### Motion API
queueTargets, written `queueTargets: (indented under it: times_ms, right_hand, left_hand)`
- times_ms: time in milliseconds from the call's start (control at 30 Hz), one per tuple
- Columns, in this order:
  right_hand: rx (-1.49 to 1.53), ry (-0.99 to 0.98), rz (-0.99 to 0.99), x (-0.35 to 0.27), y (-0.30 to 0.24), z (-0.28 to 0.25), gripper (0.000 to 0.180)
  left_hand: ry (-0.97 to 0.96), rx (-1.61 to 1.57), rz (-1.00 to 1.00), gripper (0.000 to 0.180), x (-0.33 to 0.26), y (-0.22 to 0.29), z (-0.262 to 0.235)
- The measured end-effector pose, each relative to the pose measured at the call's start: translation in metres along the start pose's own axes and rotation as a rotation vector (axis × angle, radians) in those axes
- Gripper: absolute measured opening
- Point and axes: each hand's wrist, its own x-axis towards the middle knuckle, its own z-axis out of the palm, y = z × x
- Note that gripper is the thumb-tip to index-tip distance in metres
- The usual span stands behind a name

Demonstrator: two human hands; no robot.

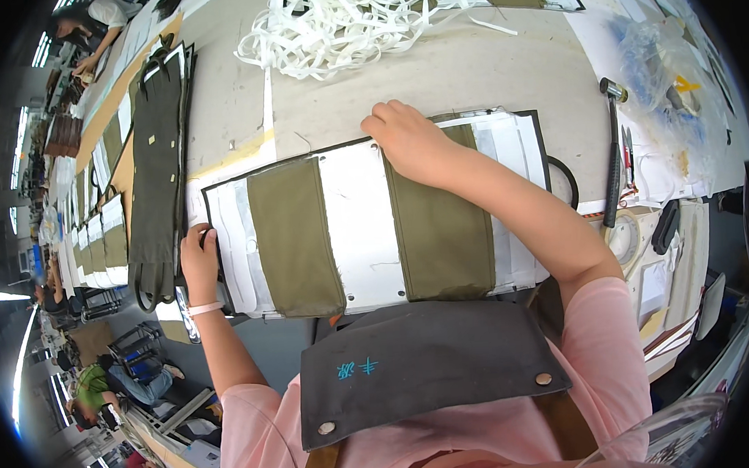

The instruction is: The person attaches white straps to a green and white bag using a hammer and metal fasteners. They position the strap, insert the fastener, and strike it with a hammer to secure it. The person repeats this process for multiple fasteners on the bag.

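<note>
Green cloth strips point(442, 230) on a white board point(361, 226), flat on the table point(501, 66). Left hand point(199, 262) gripping the board's edge to steady it; right hand point(408, 139) open, pressing cloth down.

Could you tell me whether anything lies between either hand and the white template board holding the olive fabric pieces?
Nothing visible does. The left hand grips the left edge of the white template board, and the right hand presses directly on the right olive fabric piece near the board's top edge.
</note>
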Motion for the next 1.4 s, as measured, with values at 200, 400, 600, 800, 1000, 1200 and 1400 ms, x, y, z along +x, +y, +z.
queueTargets:
  times_ms: [200,400,600,800,1000,1200,1400]
  right_hand:
    - [0.290,-0.146,0.185,0.011,0.022,-0.024,0.007]
    - [0.176,-0.097,0.166,0.011,0.013,-0.012,0.013]
    - [0.053,-0.060,-0.046,0.002,0.007,-0.012,0.018]
    - [-0.067,0.144,0.120,-0.016,0.002,-0.041,0.018]
    - [-0.272,0.043,-0.061,-0.029,0.008,-0.036,0.022]
    - [-0.376,0.031,-0.125,-0.027,0.006,-0.035,0.022]
    - [-0.420,0.098,-0.130,-0.026,0.006,-0.032,0.022]
  left_hand:
    - [-0.002,-0.114,0.061,0.014,0.032,-0.011,-0.042]
    - [0.097,0.017,0.267,0.020,0.062,0.073,-0.037]
    - [-0.103,-0.433,0.623,0.043,0.036,0.234,0.028]
    - [-0.216,-0.617,0.633,0.038,0.041,0.256,0.066]
    - [-0.185,-0.560,0.757,0.036,0.042,0.253,0.064]
    - [-0.171,-0.460,0.855,0.040,0.038,0.253,0.063]
    - [-0.175,-0.424,0.862,0.043,0.037,0.253,0.063]
